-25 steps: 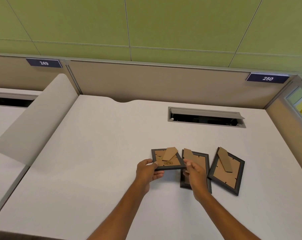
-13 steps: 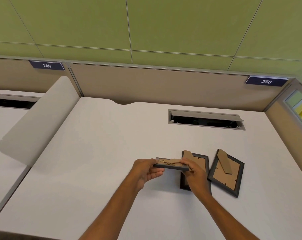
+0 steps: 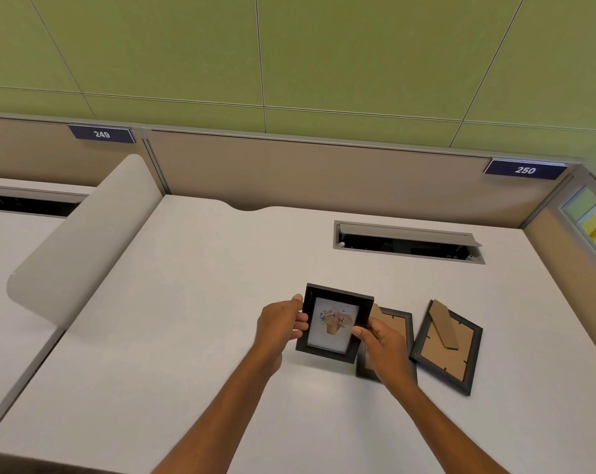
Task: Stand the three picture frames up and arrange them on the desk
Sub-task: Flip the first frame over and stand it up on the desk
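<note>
Above the middle of the table (image 3: 194, 336), a small black frame (image 3: 334, 323) with a flower print is held facing the camera, pinched at its left edge by the left hand (image 3: 278, 323) and at its right edge by the right hand (image 3: 383, 347). Toward the right edge, two more frames (image 3: 394, 328) (image 3: 447, 347) are laid face down.

I have turned the small frame (image 3: 334, 323) from back-up to picture-facing-me, raised above the desk (image 3: 187, 319).
</note>
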{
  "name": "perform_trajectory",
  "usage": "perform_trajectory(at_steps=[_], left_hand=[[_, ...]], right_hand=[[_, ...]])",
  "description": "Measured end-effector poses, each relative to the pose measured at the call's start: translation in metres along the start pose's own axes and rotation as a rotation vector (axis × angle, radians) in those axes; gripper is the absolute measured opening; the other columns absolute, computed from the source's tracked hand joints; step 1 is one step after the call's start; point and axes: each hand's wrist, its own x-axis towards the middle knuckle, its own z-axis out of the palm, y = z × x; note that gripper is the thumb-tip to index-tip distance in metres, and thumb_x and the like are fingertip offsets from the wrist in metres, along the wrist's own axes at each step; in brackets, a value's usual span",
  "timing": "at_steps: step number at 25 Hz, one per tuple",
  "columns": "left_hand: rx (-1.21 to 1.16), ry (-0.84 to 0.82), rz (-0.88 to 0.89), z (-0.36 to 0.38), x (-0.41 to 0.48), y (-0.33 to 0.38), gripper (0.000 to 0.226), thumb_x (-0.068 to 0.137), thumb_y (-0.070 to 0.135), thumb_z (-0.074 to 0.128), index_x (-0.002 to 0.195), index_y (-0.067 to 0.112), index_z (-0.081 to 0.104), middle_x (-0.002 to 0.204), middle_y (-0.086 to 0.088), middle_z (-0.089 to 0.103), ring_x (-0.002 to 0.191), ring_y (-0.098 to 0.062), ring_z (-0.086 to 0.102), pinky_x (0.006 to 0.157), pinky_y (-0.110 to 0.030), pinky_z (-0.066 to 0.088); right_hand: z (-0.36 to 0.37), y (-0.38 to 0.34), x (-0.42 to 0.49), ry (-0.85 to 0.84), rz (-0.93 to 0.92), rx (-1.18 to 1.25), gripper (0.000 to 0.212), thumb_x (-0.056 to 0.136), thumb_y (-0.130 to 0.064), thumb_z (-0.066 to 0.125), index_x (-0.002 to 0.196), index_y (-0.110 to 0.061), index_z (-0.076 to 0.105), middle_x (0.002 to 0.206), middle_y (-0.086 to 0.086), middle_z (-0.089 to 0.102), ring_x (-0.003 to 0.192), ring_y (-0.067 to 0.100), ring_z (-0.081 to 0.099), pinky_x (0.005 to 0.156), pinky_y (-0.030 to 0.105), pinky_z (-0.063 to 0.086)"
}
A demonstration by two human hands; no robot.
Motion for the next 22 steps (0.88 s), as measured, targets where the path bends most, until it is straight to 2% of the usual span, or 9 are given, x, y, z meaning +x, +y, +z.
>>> perform_trajectory(at_steps=[3, 5, 8, 10, 13, 16, 18, 20, 22], left_hand=[[0.046, -0.007, 0.037, -0.003, -0.003, -0.001, 0.037, 0.103, 0.044, 0.065, 0.088, 0.011, 0.071, 0.094, -0.001, 0.073, 0.088, -0.021, 0.067, 0.083, -0.036, 0.057], [0.081, -0.003, 0.072, -0.004, -0.005, -0.002, 0.028, 0.102, 0.045, 0.065, 0.091, 0.02, 0.061, 0.091, 0.001, 0.062, 0.088, -0.021, 0.056, 0.081, -0.037, 0.049], [0.039, -0.036, 0.067, -0.007, -0.005, -0.002, 0.032, 0.103, 0.044, 0.066, 0.085, 0.018, 0.072, 0.092, 0.009, 0.078, 0.097, -0.019, 0.07, 0.087, -0.038, 0.052], [0.034, -0.073, 0.055, -0.007, -0.008, -0.001, 0.03, 0.104, 0.039, 0.066, 0.092, 0.021, 0.085, 0.097, 0.012, 0.085, 0.107, -0.014, 0.076, 0.092, -0.038, 0.055], [0.012, -0.072, 0.064, -0.006, -0.011, -0.001, 0.023, 0.106, 0.035, 0.066, 0.103, 0.025, 0.086, 0.102, 0.006, 0.087, 0.106, -0.016, 0.079, 0.096, -0.037, 0.06], [-0.047, -0.072, 0.054, -0.006, -0.013, -0.002, 0.024, 0.109, 0.033, 0.064, 0.113, 0.02, 0.083, 0.107, -0.004, 0.087, 0.102, -0.021, 0.082, 0.085, -0.031, 0.064], [-0.055, -0.093, 0.031, -0.007, -0.015, -0.005, 0.03, 0.111, 0.038, 0.06, 0.114, 0.017, 0.082, 0.106, -0.005, 0.086, 0.104, -0.025, 0.081, 0.081, -0.032, 0.065], [-0.061, -0.118, 0.003, -0.006, -0.017, -0.008, 0.037, 0.112, 0.045, 0.055, 0.119, 0.019, 0.08, 0.109, -0.006, 0.085, 0.108, -0.027, 0.079, 0.084, -0.039, 0.067], [-0.061, -0.15, -0.015, -0.003, -0.019, -0.01, 0.043, 0.112, 0.05, 0.051, 0.126, 0.02, 0.078, 0.117, -0.009, 0.083, 0.113, -0.03, 0.077, 0.096, -0.048, 0.067]], right_hand=[[-0.001, -0.005, 0.0, -0.001, 0.027, 0.05, 0.023, 0.104, -0.021, 0.071, 0.119, -0.036, 0.078, 0.111, -0.022, 0.081, 0.105, -0.007, 0.073, 0.085, 0.024, 0.064], [-0.002, -0.008, -0.001, -0.008, 0.05, 0.077, 0.023, 0.104, -0.021, 0.071, 0.114, -0.04, 0.078, 0.108, -0.025, 0.082, 0.104, -0.006, 0.074, 0.084, 0.022, 0.064], [-0.002, -0.014, -0.001, -0.01, 0.074, 0.096, 0.02, 0.105, -0.022, 0.07, 0.11, -0.04, 0.077, 0.106, -0.024, 0.082, 0.105, -0.002, 0.076, 0.083, 0.025, 0.065], [0.0, -0.014, 0.0, -0.003, 0.099, 0.129, 0.014, 0.107, -0.024, 0.067, 0.109, -0.033, 0.078, 0.107, -0.016, 0.083, 0.106, 0.006, 0.078, 0.083, 0.032, 0.068], [0.004, -0.017, 0.002, -0.001, 0.159, 0.183, 0.015, 0.11, -0.027, 0.062, 0.11, -0.019, 0.075, 0.109, -0.003, 0.082, 0.107, 0.016, 0.078, 0.084, 0.045, 0.07], [0.003, -0.022, 0.003, -0.011, 0.19, 0.201, 0.019, 0.11, -0.029, 0.06, 0.111, -0.014, 0.073, 0.108, -0.001, 0.082, 0.105, 0.017, 0.079, 0.077, 0.035, 0.069], [0.002, -0.028, 0.002, -0.026, 0.19, 0.208, 0.02, 0.111, -0.03, 0.06, 0.11, -0.016, 0.073, 0.106, -0.002, 0.083, 0.103, 0.016, 0.079, 0.071, 0.029, 0.066], [0.0, -0.034, 0.001, -0.038, 0.185, 0.207, 0.021, 0.111, -0.031, 0.059, 0.11, -0.016, 0.073, 0.106, -0.002, 0.083, 0.102, 0.014, 0.079, 0.066, 0.023, 0.063], [-0.002, -0.037, 0.002, -0.045, 0.184, 0.205, 0.021, 0.111, -0.031, 0.059, 0.111, -0.015, 0.073, 0.107, -0.002, 0.083, 0.101, 0.014, 0.079, 0.062, 0.017, 0.059]])
